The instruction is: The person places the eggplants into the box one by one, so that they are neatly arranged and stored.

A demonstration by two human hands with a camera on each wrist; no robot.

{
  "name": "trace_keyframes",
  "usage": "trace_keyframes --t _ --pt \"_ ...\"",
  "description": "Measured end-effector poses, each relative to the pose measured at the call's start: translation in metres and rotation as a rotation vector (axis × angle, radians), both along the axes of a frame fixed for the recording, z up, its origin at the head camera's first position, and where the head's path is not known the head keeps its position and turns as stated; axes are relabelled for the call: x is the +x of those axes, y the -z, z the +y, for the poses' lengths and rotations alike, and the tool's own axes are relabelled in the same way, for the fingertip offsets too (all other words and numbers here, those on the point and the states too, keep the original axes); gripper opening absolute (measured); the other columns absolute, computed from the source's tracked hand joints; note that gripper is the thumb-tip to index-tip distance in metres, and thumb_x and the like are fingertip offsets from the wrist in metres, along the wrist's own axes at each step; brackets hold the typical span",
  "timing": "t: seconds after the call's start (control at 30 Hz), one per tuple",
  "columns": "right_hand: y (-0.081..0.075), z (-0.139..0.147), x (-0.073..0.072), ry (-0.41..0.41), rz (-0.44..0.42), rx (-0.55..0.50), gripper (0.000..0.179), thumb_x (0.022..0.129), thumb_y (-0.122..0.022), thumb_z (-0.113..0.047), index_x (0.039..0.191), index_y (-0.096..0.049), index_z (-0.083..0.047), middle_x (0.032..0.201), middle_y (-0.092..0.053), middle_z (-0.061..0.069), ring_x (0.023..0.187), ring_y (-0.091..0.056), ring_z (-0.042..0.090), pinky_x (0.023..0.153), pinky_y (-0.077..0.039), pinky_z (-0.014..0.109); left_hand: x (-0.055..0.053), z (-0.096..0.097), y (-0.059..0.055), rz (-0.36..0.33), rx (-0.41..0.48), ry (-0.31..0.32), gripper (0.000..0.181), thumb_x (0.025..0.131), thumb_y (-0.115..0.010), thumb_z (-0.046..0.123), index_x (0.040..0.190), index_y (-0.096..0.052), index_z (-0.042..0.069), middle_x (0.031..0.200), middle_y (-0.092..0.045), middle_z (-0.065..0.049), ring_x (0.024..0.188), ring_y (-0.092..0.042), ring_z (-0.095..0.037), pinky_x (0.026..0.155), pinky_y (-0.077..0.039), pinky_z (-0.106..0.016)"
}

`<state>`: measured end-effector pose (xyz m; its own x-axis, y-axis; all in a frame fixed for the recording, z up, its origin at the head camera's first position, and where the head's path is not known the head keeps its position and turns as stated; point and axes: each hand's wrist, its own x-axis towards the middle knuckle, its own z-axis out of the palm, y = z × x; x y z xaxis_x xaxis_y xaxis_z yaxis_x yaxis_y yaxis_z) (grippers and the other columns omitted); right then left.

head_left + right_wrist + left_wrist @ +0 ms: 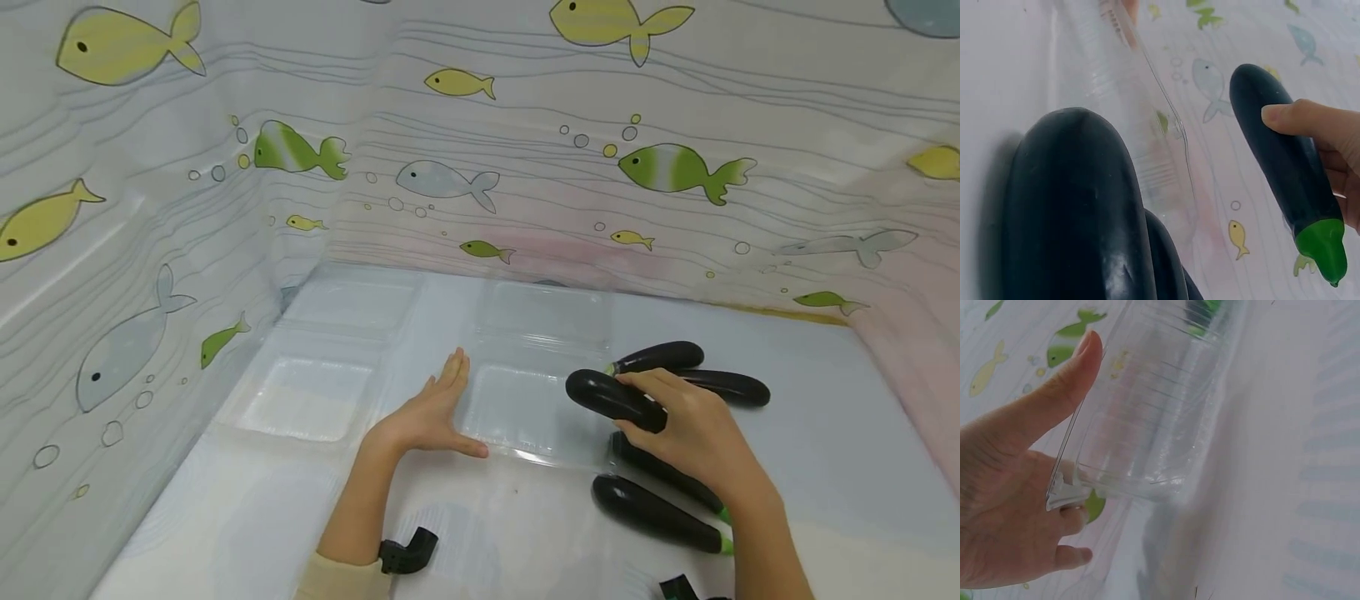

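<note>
My right hand (701, 429) grips a dark, glossy eggplant (611, 398) above the right end of a clear plastic clamshell box (517, 408). In the right wrist view, thumb and fingers hold that eggplant (1275, 153), its green stem end (1324, 247) pointing down. My left hand (431, 421) is at the box's left side, thumb and fingers spread and fairly straight. Up close in the left wrist view, the left hand (1016, 487) is against the box's corner; whether it presses there I cannot tell. The box's lid (543, 312) lies folded back.
Two eggplants (663, 357) lie beyond my right hand, and two more (652, 512) lie nearer, partly beneath it. A second open clear box (307, 400) stands to the left. Fish-patterned sheeting (525, 167) walls the back and sides.
</note>
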<state>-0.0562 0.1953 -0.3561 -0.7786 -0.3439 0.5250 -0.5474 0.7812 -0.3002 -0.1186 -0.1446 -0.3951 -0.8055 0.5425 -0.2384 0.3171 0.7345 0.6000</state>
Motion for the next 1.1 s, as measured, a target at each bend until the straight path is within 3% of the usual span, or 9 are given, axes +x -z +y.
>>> trace_keyframes --t 0.17,0.57,0.63,0.8,0.87,1.1 --pt "0.001 0.001 0.004 0.004 -0.004 0.004 0.052 0.063 -0.086 -0.018 0.112 -0.070 -0.012 0.105 -0.068 -0.003 0.082 -0.065 0.014 0.065 -0.052 0.034 0.000 0.005 0.000 -0.004 0.001 0.014 0.133 0.066 -0.086 0.046 0.152 0.003 0.000 0.158 0.016 -0.013 0.145 0.013 -0.021 0.116 -0.003 -0.048" --pt "0.007 -0.014 -0.006 -0.111 0.021 0.000 0.054 0.063 -0.087 -0.020 0.114 -0.069 -0.010 0.102 -0.068 0.000 0.084 -0.067 0.016 0.068 -0.056 0.034 -0.003 0.002 -0.006 0.001 -0.005 0.009 0.133 0.067 -0.086 0.045 0.151 0.005 -0.001 0.158 0.018 -0.012 0.145 0.013 -0.021 0.117 -0.002 -0.047" --pt "0.010 -0.016 -0.008 -0.134 0.020 -0.003 0.052 0.068 -0.087 -0.026 0.114 -0.069 -0.010 0.102 -0.068 0.000 0.084 -0.067 0.016 0.068 -0.056 0.034 -0.003 0.002 -0.007 -0.002 -0.003 0.006 0.133 0.067 -0.086 0.045 0.151 0.006 -0.001 0.157 0.018 -0.012 0.145 0.013 -0.021 0.117 -0.002 -0.047" --pt "0.018 -0.025 -0.007 -0.140 -0.005 0.012 0.052 0.070 -0.086 -0.029 0.115 -0.068 -0.011 0.106 -0.068 0.002 0.089 -0.068 0.019 0.071 -0.057 0.035 -0.002 0.002 -0.006 -0.002 -0.007 0.001 0.133 0.067 -0.087 0.045 0.151 0.005 -0.002 0.157 0.018 -0.013 0.145 0.012 -0.022 0.117 -0.003 -0.047" --pt "0.021 -0.030 -0.007 -0.140 -0.012 0.020 0.055 0.065 -0.089 -0.024 0.115 -0.068 -0.012 0.107 -0.068 0.002 0.090 -0.068 0.020 0.071 -0.057 0.035 -0.001 0.002 -0.006 -0.005 -0.012 0.002 0.133 0.067 -0.087 0.045 0.151 0.006 -0.001 0.157 0.018 -0.013 0.145 0.012 -0.021 0.117 -0.003 -0.046" --pt "0.030 -0.041 -0.009 -0.176 0.016 0.032 0.054 0.065 -0.089 -0.024 0.114 -0.069 -0.013 0.107 -0.068 0.000 0.085 -0.068 0.019 0.063 -0.056 0.033 -0.001 0.002 -0.004 -0.005 -0.021 0.004 0.134 0.066 -0.086 0.047 0.151 0.006 0.000 0.157 0.018 -0.012 0.145 0.012 -0.021 0.117 -0.004 -0.046"
